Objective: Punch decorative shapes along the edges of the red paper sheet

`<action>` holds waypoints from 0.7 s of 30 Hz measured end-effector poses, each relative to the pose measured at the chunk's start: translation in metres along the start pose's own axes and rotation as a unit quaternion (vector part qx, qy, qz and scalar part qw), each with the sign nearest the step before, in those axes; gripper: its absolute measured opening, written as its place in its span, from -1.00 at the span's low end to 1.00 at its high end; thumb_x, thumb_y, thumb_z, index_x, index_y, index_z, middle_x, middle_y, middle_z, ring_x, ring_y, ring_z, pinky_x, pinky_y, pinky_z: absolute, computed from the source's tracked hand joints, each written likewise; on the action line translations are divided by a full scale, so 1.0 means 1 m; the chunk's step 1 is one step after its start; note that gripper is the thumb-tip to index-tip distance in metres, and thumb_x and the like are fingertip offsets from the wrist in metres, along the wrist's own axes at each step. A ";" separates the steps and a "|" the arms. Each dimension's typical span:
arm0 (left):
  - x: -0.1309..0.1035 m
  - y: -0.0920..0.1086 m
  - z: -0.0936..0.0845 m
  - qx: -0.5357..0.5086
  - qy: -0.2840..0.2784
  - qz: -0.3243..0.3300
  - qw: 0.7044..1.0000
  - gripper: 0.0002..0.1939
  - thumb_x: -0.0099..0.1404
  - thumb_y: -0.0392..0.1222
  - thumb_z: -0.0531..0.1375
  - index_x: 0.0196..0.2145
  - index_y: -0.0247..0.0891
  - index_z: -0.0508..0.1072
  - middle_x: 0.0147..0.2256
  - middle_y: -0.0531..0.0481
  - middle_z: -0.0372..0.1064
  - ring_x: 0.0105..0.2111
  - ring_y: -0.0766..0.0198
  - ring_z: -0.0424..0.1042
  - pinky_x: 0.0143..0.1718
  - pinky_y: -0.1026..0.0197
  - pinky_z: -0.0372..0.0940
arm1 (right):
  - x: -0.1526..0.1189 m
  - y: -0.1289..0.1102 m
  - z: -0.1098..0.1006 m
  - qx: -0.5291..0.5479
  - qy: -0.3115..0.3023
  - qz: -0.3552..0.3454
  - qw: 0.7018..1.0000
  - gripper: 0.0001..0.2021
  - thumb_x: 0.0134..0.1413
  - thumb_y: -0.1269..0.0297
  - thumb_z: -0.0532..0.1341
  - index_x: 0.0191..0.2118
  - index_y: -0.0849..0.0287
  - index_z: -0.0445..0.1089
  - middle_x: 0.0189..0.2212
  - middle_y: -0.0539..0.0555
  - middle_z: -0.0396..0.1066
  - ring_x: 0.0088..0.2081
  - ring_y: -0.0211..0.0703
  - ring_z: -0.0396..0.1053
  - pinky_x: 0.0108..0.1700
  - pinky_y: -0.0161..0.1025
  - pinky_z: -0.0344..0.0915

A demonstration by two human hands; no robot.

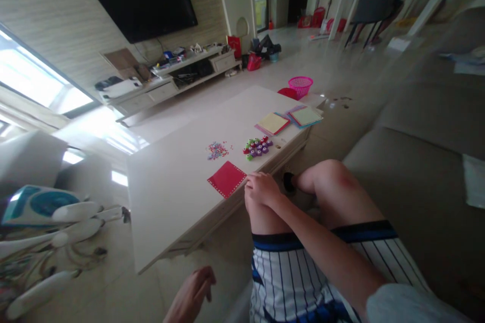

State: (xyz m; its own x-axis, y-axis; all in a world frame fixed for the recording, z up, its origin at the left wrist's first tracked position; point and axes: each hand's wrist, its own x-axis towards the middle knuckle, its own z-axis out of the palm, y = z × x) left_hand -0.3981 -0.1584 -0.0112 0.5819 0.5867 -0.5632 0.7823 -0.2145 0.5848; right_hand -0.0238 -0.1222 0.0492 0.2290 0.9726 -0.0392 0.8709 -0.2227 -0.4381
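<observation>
My right hand (pixel 263 189) lies over my knee, beside the table's near edge, with its fingers laid flat and nothing in them. Lower in view my left hand (pixel 193 295) hangs in the air off the table, its fingers loosely bent and apart, holding nothing. Closest to the right hand is a red square sheet (pixel 227 179) with a pale dashed border, flat on the table. Behind it are a cluster of small purple, green and red pieces (pixel 258 148) with white round spots and a scattered heap of tiny coloured bits (pixel 217 150).
The white table (pixel 166 181) also bears two stacks of coloured square sheets, one cream-topped (pixel 273 123) and one pale green-topped (pixel 306 116). Beyond stands a pink basket (pixel 300 86). A grey sofa (pixel 409 176) is on the right; a fan-like appliance (pixel 71 222) is at left.
</observation>
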 end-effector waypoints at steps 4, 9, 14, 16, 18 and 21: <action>0.013 0.004 -0.030 -0.042 0.090 0.022 0.995 -0.43 0.42 0.31 -0.05 -0.32 -0.13 0.54 -0.37 -0.09 0.57 -0.23 -0.03 0.56 -0.03 -0.02 0.43 | -0.003 0.015 -0.005 0.014 -0.018 -0.033 0.999 -0.77 0.28 0.22 0.18 -0.08 0.09 0.54 -0.02 0.13 0.55 0.00 0.00 0.42 0.08 -0.15 0.25; 0.100 0.059 -0.095 -0.047 0.140 0.127 0.981 -0.45 0.48 0.21 -0.01 -0.32 -0.19 0.62 -0.21 -0.14 0.60 -0.14 0.04 0.54 0.02 0.06 0.39 | 0.001 0.017 -0.010 0.021 -0.051 -0.061 0.997 -0.75 0.29 0.18 0.20 -0.02 0.11 0.53 0.03 0.14 0.51 0.03 0.04 0.38 0.10 -0.10 0.24; 0.243 0.102 -0.143 -0.071 0.231 0.199 0.950 -0.70 0.38 -0.05 0.14 -0.25 -0.28 0.60 -0.26 -0.11 0.56 -0.26 0.17 0.48 -0.17 0.16 0.34 | 0.010 0.001 -0.008 0.060 -0.084 -0.063 0.993 -0.83 0.27 0.27 0.21 -0.11 0.14 0.51 -0.03 0.13 0.51 0.01 -0.02 0.36 0.10 -0.11 0.22; 0.290 0.103 -0.152 -0.063 0.268 0.199 0.941 -0.78 0.31 -0.15 0.16 -0.24 -0.30 0.57 -0.33 -0.06 0.52 -0.35 0.24 0.41 -0.25 0.20 0.29 | 0.012 -0.008 -0.003 0.080 -0.080 -0.073 0.991 -0.90 0.24 0.29 0.22 -0.19 0.11 0.49 -0.09 0.09 0.51 -0.01 -0.03 0.36 0.07 -0.09 0.21; 0.324 0.095 -0.158 -0.038 0.289 0.206 0.934 -0.82 0.31 -0.17 0.15 -0.30 -0.28 0.53 -0.41 0.00 0.45 -0.42 0.29 0.33 -0.31 0.23 0.22 | 0.015 -0.018 0.003 0.098 -0.077 -0.083 0.989 -0.95 0.21 0.31 0.24 -0.24 0.10 0.46 -0.13 0.06 0.52 -0.02 -0.04 0.36 0.07 -0.08 0.21; 0.349 0.077 -0.163 0.016 0.290 0.249 0.924 -0.79 0.37 -0.16 0.13 -0.38 -0.25 0.48 -0.46 0.04 0.39 -0.45 0.32 0.29 -0.33 0.24 0.17 | 0.021 -0.028 0.013 0.118 -0.082 -0.092 0.985 -0.97 0.21 0.32 0.23 -0.28 0.08 0.42 -0.17 0.04 0.54 -0.06 -0.07 0.38 0.04 -0.10 0.23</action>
State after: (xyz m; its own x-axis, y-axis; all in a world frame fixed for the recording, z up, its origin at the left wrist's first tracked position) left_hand -0.1707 0.1571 -0.0680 0.6619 0.7264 0.1853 0.4607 -0.5891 0.6639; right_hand -0.0491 -0.0947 0.0491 -0.0135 0.9970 -0.0767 0.7610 -0.0395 -0.6476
